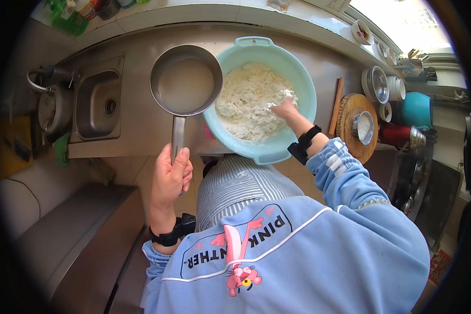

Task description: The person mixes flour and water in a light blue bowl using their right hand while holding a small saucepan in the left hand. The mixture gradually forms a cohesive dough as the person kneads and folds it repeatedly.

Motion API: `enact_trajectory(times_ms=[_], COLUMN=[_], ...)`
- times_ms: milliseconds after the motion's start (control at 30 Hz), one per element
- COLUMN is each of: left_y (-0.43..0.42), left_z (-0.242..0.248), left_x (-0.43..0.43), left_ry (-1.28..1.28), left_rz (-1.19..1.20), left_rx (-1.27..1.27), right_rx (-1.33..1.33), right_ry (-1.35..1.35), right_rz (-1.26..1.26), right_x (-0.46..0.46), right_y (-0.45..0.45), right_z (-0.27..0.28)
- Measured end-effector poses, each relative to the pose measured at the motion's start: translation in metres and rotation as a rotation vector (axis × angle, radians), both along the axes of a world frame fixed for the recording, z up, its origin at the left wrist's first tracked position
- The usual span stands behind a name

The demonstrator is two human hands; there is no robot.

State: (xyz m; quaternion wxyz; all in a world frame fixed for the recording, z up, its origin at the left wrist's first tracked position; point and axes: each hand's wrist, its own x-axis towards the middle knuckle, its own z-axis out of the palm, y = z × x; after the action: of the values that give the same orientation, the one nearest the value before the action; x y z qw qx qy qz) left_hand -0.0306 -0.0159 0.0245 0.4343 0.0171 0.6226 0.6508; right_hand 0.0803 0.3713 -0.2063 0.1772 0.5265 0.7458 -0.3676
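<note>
My left hand [172, 172] grips the handle of a metal saucepan [186, 80], which holds a cloudy, pale liquid. The pan is held beside the left rim of a light turquoise plastic basin [307, 86] and overlaps it in view. Inside the basin lies a shaggy mix of flour and dough clumps [251, 102]. My right hand [285, 108] reaches into the basin at its right side, with white flour or dough stuck to the fingers. Its fingertips touch the mix; whether they close on any of it cannot be told.
A steel sink [98, 104] lies at the left. Right of the basin are a wooden stick [336, 106] and a round wooden board [345, 121] bearing a small bowl of white powder [363, 127]. Farther right stand stacked bowls [395, 88] and a red thermos flask [396, 134].
</note>
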Motion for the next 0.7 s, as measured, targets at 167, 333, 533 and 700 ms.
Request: enact_trajectory(times_ms=[167, 333, 533, 700], left_y=[-0.001, 0.004, 0.011, 0.016], left_z=[0.004, 0.001, -0.002, -0.001], left_x=[-0.001, -0.003, -0.012, -0.011], left_ry=[0.008, -0.034, -0.050, -0.028], left_rz=[-0.029, -0.020, -0.028, -0.043], left_rx=[-0.001, -0.007, -0.001, -0.006], right_rx=[-0.014, 0.105, 0.155, 0.173], right_ry=[-0.022, -0.064, 0.036, 0.150], right_rz=[-0.136, 0.517, 0.267, 0.038], right_x=[-0.062, -0.084, -0.062, -0.110], right_y=[0.007, -0.085, -0.021, -0.008], right_z=[-0.039, -0.022, -0.001, -0.021])
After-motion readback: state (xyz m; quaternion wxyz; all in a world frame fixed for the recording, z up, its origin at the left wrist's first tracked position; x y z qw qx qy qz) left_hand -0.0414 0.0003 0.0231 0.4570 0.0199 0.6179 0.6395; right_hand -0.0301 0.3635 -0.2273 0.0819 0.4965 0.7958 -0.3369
